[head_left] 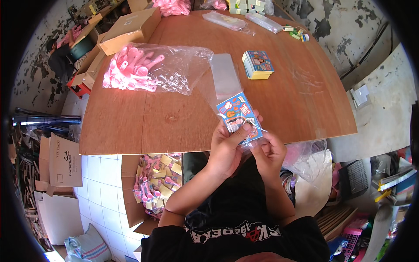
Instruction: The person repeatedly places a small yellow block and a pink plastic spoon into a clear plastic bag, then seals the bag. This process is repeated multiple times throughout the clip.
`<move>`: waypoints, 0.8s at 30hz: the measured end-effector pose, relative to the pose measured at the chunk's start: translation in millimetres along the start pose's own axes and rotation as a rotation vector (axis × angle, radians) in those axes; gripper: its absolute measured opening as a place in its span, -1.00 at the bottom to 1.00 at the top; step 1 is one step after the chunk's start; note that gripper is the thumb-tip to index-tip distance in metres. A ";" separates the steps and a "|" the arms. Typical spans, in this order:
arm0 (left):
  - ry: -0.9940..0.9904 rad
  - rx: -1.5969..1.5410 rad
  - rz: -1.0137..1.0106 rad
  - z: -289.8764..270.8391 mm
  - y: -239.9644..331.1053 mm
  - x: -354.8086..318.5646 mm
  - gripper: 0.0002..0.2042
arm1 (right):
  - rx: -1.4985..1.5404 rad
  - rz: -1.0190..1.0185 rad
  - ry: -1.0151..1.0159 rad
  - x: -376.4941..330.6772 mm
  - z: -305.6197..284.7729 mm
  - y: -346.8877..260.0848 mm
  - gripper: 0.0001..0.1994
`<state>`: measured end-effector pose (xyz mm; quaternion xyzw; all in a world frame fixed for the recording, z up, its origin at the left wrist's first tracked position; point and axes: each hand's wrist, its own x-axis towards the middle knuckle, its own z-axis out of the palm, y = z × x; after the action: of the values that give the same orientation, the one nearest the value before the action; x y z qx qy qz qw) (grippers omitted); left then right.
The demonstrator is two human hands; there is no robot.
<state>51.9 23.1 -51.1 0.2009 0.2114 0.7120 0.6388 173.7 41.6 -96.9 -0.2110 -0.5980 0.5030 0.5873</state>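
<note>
A blue printed card in a clear plastic sleeve is held just over the table's front edge. My left hand is closed on it, the thumb pressed on its front. At the card's lower end my right hand pinches the clear plastic with thumb and fingers. Beyond the card lies a pile of flat clear sleeves. To its right stands a stack of the same blue cards. Pink plastic scoops spill inside a large clear bag at the left.
Below the wooden table's front edge, an open carton holds many packed pink scoops with cards. Cartons line the far left edge. Wrapped sleeve bundles and small boxes sit at the back. Another person works far left.
</note>
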 end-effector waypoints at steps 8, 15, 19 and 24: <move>-0.015 0.046 -0.057 -1.0 -10.1 -8.7 -0.64 | -0.080 0.133 0.148 9.9 11.4 -15.3 -0.77; -0.104 0.083 -0.073 -14.4 -12.6 -8.2 -0.52 | 0.025 0.203 0.142 13.1 5.2 -15.1 -0.79; -0.044 -0.030 0.133 -4.9 -0.8 4.8 -0.53 | 0.176 0.395 0.054 11.9 -3.3 -10.9 -0.86; 0.009 -0.073 0.007 -15.7 -2.1 4.2 -0.56 | 0.184 0.498 -0.021 13.9 0.7 -11.4 -0.89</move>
<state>44.4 26.9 -65.2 0.1750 0.1875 0.7224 0.6422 173.9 48.4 -80.3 -0.2922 -0.4855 0.6865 0.4557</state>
